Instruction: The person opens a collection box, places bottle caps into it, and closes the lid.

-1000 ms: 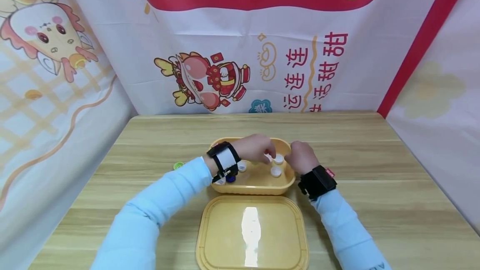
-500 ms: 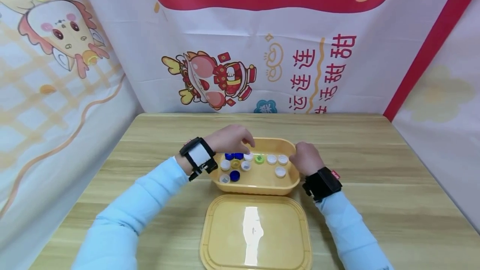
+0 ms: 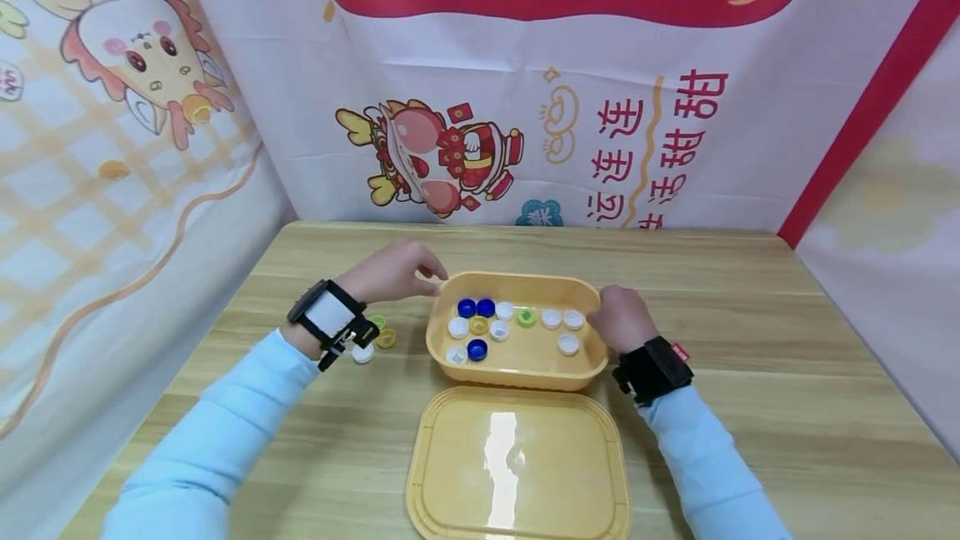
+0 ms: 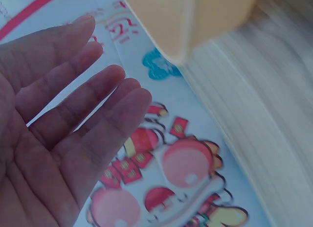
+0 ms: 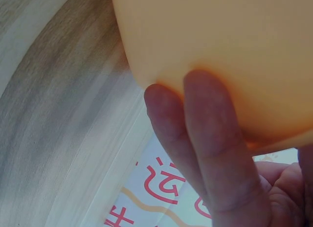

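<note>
A yellow plastic box (image 3: pixel 517 378) holds several bottle caps, among them a blue cap (image 3: pixel 477 349), a green cap (image 3: pixel 527 317), a white cap (image 3: pixel 567 344) and a yellow cap (image 3: pixel 478 325). At its right end my right hand (image 3: pixel 621 319) grips the wall. In the right wrist view, two fingers (image 5: pixel 215 119) press against the outside of the box (image 5: pixel 234 36). My left hand (image 3: pixel 393 272) hovers by the box's far left corner, holding nothing. The left wrist view has its fingers (image 4: pixel 88 100) spread and slightly bent, apart from the box (image 4: pixel 190 21).
Under the left wrist, a green cap (image 3: pixel 377 321), a yellow cap (image 3: pixel 386 338) and a white cap (image 3: pixel 362 353) lie on the wooden table (image 3: pixel 720 307). A flat yellow lid (image 3: pixel 555 473) lies in front of the box. Printed cloth (image 3: pixel 315 90) hangs behind the table.
My left hand has moved left from over the box to beyond its left end, uncovering the caps inside and those on the table. The right hand keeps its grip on the box.
</note>
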